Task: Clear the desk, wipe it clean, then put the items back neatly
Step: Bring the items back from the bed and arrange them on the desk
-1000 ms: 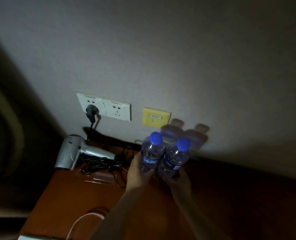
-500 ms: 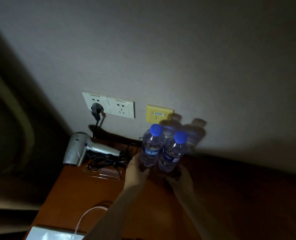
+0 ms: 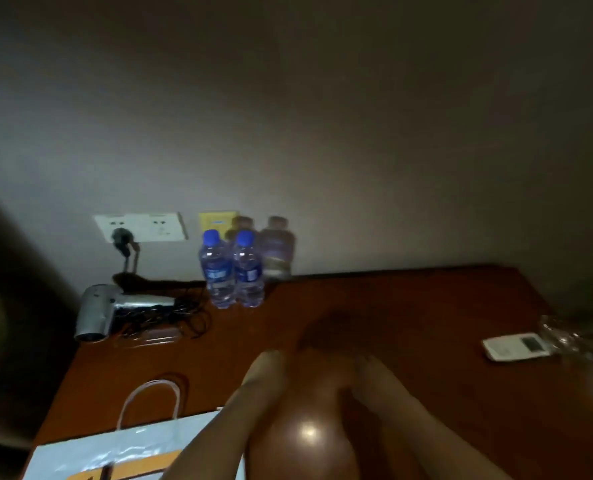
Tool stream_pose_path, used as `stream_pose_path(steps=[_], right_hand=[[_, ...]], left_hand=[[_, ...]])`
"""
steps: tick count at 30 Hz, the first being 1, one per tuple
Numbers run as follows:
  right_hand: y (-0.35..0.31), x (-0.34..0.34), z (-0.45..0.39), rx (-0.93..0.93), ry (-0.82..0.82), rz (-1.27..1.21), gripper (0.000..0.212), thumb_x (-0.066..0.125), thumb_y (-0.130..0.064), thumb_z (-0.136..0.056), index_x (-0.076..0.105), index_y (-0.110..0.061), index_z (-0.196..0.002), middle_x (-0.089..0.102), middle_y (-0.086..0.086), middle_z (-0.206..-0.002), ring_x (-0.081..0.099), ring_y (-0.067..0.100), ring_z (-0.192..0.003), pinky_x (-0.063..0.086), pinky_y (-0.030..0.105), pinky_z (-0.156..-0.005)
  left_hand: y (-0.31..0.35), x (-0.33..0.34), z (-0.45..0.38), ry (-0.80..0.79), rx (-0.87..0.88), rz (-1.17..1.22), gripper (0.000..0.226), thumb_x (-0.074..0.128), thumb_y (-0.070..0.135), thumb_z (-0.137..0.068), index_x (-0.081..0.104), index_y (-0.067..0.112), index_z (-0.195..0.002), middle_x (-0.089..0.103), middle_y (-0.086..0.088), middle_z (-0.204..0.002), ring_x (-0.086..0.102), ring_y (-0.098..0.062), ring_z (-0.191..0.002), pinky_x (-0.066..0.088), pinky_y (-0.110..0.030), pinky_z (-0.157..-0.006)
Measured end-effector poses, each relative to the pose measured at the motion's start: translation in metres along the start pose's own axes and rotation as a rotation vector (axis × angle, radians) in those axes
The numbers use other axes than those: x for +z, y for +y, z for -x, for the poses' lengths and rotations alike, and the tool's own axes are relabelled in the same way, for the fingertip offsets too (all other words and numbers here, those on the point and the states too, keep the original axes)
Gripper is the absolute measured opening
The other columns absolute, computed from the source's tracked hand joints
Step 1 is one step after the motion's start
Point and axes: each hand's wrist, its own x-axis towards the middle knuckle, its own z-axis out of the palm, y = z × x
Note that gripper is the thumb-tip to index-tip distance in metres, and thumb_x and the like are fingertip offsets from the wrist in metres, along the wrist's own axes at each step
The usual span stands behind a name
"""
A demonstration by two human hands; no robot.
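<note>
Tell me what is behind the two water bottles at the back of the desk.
Behind the two water bottles is the wall, carrying their two shadows and a yellow wall plate, partly hidden by the left bottle's cap. The wall strip directly behind the bottles is covered.

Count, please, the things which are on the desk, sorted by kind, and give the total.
Water bottles: 2
Hair dryer: 1
Comb: 1
Paper bag: 1
Remote control: 1
Clear glass item, blurred: 1
Total: 7
</note>
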Motion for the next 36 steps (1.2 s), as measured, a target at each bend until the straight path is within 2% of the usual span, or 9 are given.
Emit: stream_pose_path(steps=[1, 2, 4, 10, 16, 19, 22, 28, 36], right_hand=[[0.015, -0.005, 0.017, 0.028, -0.045, -0.063, 0.058, 0.025, -0.042, -0.081, 0.059, -0.026, -0.125, 0.061, -0.002, -0.126, 0.058, 0.008, -0.112, 0.04, 0.01, -0.085], [0.03, -0.009, 0.035, 0.053, 0.023, -0.092, 0.053, 0.031, -0.039, -0.09, 0.048, -0.019, -0.135, 0.049, 0.004, -0.138, 0.049, 0.015, -0.125, 0.038, 0.02, -0.098], [0.058, -0.022, 0.077, 0.125, 0.08, -0.127, 0.048, 0.048, -0.028, -0.094, 0.038, -0.01, -0.138, 0.04, 0.01, -0.143, 0.042, 0.026, -0.129, 0.037, 0.033, -0.105], [0.176, -0.019, 0.218, 0.407, 0.22, -0.199, 0.054, 0.058, -0.019, -0.092, 0.036, -0.012, -0.141, 0.039, 0.008, -0.142, 0.041, 0.025, -0.129, 0.038, 0.034, -0.106], [0.284, 0.018, 0.385, 0.616, 0.324, -0.273, 0.039, 0.06, -0.022, -0.088, 0.048, -0.006, -0.121, 0.048, 0.013, -0.124, 0.049, 0.029, -0.116, 0.041, 0.033, -0.095], [0.326, 0.04, 0.47, 0.789, 0.37, -0.357, 0.037, 0.055, -0.022, -0.09, 0.049, -0.003, -0.121, 0.05, 0.018, -0.125, 0.049, 0.029, -0.116, 0.039, 0.03, -0.093], [0.357, 0.061, 0.546, 0.934, 0.421, -0.419, 0.042, 0.055, -0.023, -0.09, 0.047, -0.004, -0.126, 0.047, 0.017, -0.13, 0.046, 0.029, -0.121, 0.038, 0.03, -0.096], [0.408, 0.122, 0.68, 1.248, 0.51, -0.555, 0.044, 0.056, -0.025, -0.091, 0.046, -0.004, -0.128, 0.046, 0.017, -0.133, 0.046, 0.031, -0.122, 0.038, 0.032, -0.099], [0.484, 0.199, 0.824, 1.61, 0.6, -0.681, 0.039, 0.05, -0.024, -0.097, 0.046, -0.008, -0.132, 0.048, 0.013, -0.136, 0.048, 0.027, -0.123, 0.036, 0.033, -0.104]], left_hand=[[0.019, 0.007, 0.002, -0.005, 0.034, -0.053, 0.027, 0.046, 0.017, -0.096, 0.062, 0.011, -0.117, 0.061, -0.007, -0.121, 0.059, -0.02, -0.108, 0.046, -0.027, -0.088], [0.039, 0.015, 0.004, -0.01, 0.082, -0.106, 0.027, 0.048, 0.017, -0.094, 0.061, 0.011, -0.116, 0.061, -0.007, -0.122, 0.058, -0.021, -0.11, 0.045, -0.028, -0.089], [0.082, 0.038, 0.01, -0.021, 0.188, -0.21, 0.026, 0.052, 0.015, -0.09, 0.061, 0.009, -0.113, 0.061, -0.009, -0.121, 0.058, -0.023, -0.111, 0.044, -0.03, -0.088], [0.227, 0.14, 0.071, -0.066, 0.443, -0.395, 0.033, 0.056, 0.014, -0.09, 0.054, 0.012, -0.123, 0.054, -0.006, -0.124, 0.055, -0.021, -0.111, 0.047, -0.028, -0.09], [0.36, 0.26, 0.156, -0.28, 0.763, -0.494, 0.021, 0.051, 0.009, -0.091, 0.056, 0.011, -0.111, 0.053, -0.006, -0.117, 0.05, -0.017, -0.098, 0.041, -0.026, -0.077], [0.42, 0.321, 0.217, -0.379, 0.929, -0.536, 0.018, 0.054, 0.016, -0.09, 0.058, 0.011, -0.108, 0.055, -0.006, -0.115, 0.054, -0.018, -0.098, 0.045, -0.028, -0.079], [0.471, 0.378, 0.262, -0.434, 1.064, -0.583, 0.024, 0.054, 0.015, -0.088, 0.061, 0.009, -0.11, 0.061, -0.008, -0.111, 0.059, -0.024, -0.103, 0.048, -0.031, -0.083], [0.551, 0.498, 0.357, -0.547, 1.259, -0.743, 0.041, 0.055, 0.014, -0.088, 0.054, 0.012, -0.128, 0.056, -0.009, -0.127, 0.055, -0.024, -0.116, 0.046, -0.029, -0.093], [0.654, 0.66, 0.478, -0.752, 1.581, -0.888, 0.037, 0.058, 0.011, -0.086, 0.057, 0.006, -0.123, 0.06, -0.013, -0.123, 0.056, -0.025, -0.113, 0.045, -0.029, -0.088]])
